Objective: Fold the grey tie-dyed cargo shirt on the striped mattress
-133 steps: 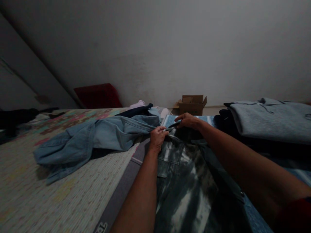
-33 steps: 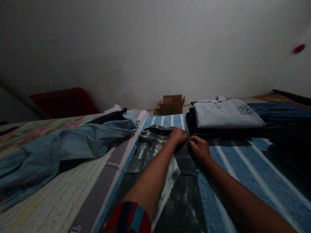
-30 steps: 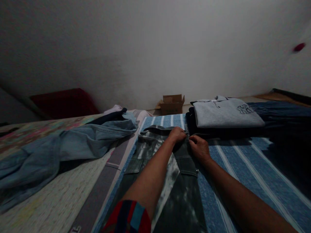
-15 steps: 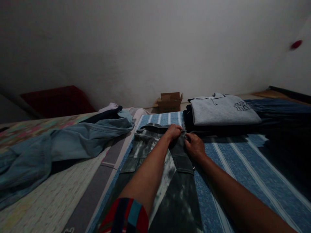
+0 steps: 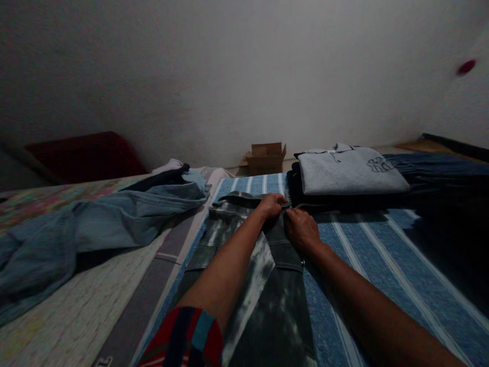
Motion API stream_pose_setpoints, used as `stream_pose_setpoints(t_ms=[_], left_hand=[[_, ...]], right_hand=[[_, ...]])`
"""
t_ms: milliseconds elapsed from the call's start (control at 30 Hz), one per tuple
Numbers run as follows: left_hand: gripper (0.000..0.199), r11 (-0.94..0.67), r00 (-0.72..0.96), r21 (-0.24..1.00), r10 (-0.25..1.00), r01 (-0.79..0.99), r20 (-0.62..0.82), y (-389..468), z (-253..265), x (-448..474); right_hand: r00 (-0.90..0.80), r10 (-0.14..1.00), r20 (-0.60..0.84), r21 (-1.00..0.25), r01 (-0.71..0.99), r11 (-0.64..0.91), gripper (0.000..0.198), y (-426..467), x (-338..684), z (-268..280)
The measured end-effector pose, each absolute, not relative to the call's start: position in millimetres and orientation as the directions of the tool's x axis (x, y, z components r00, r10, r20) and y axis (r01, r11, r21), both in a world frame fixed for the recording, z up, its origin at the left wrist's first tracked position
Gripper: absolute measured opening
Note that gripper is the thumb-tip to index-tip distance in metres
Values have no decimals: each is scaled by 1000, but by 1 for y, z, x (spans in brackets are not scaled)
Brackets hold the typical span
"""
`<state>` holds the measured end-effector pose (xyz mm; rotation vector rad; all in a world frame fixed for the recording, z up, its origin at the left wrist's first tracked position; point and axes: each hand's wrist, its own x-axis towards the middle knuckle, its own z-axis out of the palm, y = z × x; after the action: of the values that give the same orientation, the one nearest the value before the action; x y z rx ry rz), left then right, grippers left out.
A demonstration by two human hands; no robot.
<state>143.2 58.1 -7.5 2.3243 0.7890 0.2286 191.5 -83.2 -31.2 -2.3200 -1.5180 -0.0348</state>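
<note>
Right hand point(image 5: 303, 228) has room rightward across striped cloth point(image 5: 376, 260) (folded hoodie point(image 5: 344, 174) obstructs beyond).

Left sleeve point(image 5: 185, 334) — red, navy, teal stripes, curved hem — forearms point(image 5: 231, 265) bare.

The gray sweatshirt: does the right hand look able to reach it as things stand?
Probably yes: the gray sweatshirt lies on a dark pile, ahead and to the right of the right hand, and nothing covers it. That hand must first leave the patterned trousers.

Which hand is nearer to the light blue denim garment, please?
Left. The left hand is right of the light blue denim garment, apart from it; the right hand is farther right.
</note>
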Motion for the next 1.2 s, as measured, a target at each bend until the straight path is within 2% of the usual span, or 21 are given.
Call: stream_pose_setpoints(t_ms=[200,333,433,733,900,1200], left_hand=[[18,-700,783,408,618,586,-65,58,3,135],[13,-714,764,303,640,631,-82,57,12,126],[12,-719,766,280,632,636,-115,59,17,120],[23,-711,783,329,546,621,-299,74,29,103],[15,-723,758,237,585,649,-288,78,28,103],[17,-735,737,136,613,664,-284,71,33,98]], right_hand=[[360,904,232,-218,925,-312,26,-84,191,-27],[315,916,250,-186,944,-274,27,-83,191,-27],[296,923,246,-192,948,-253,27,-82,192,-28],[281,930,238,-178,954,-243,25,-82,192,-27],[269,932,242,-168,958,-233,29,-83,193,-27],[244,939,242,-168,964,-207,32,-81,192,-30]])
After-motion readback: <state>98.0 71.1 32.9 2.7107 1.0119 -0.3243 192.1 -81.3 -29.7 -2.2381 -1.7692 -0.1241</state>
